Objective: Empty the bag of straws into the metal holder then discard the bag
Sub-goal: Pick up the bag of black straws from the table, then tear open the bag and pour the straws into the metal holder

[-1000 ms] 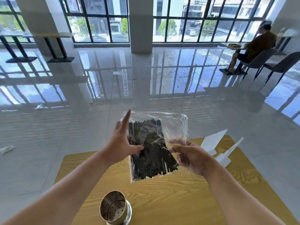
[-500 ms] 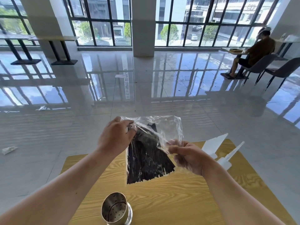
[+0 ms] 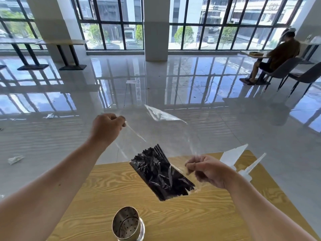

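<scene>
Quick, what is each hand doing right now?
Left hand: closed, pinching the clear plastic bag at its top edge.
Right hand: closed, pinching the bag's other side.

Bag (image 3: 161, 129): clear, thin glossy plastic film, creased. Straws (image 3: 159, 173) inside: black, shiny plastic. Beneath them, table (image 3: 199, 214): yellow wood, bold grain, satin. Holder (image 3: 127, 223) on table's near edge: brushed metal, perforated. Floor (image 3: 173, 87) beyond table: mirror-glossy tile.

Left hand (image 3: 106, 129) is raised far-left, apparently fisted; right hand (image 3: 207, 170) sits lower, near-right, fingers pinched.
</scene>
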